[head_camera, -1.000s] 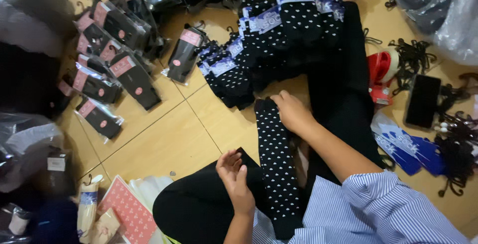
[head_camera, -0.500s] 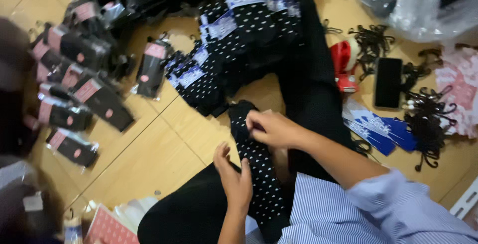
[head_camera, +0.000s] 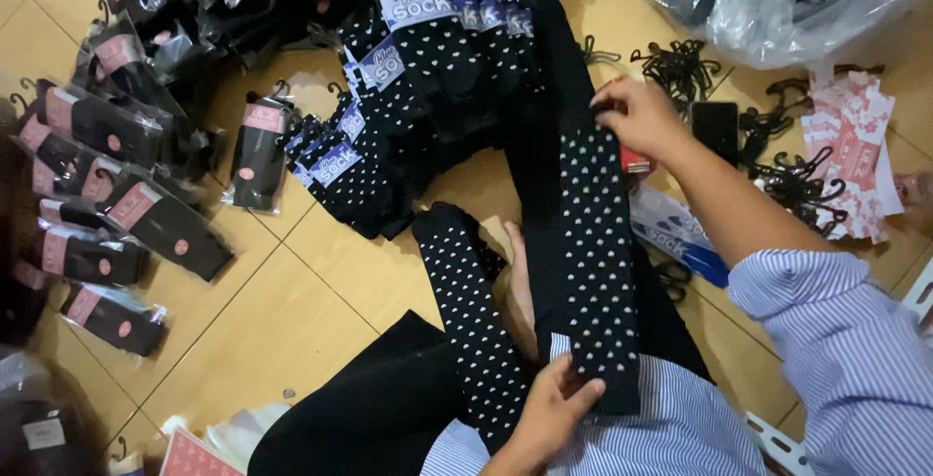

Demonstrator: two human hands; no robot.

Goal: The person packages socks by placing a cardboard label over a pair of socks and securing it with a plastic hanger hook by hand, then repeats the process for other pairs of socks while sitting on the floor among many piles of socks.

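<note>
Right now the right hand (head_camera: 637, 117) pinches the far end of a black dotted sock (head_camera: 595, 253), while the left hand (head_camera: 554, 408) grips its near end; stretched lengthwise away from the person, over the lap, beside another dotted sock (head_camera: 466, 301).

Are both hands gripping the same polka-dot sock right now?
Yes: the right hand pinches the top end of the black white-dotted fabric sock, and the left hand holds its bottom end, stretched out between them.
</note>
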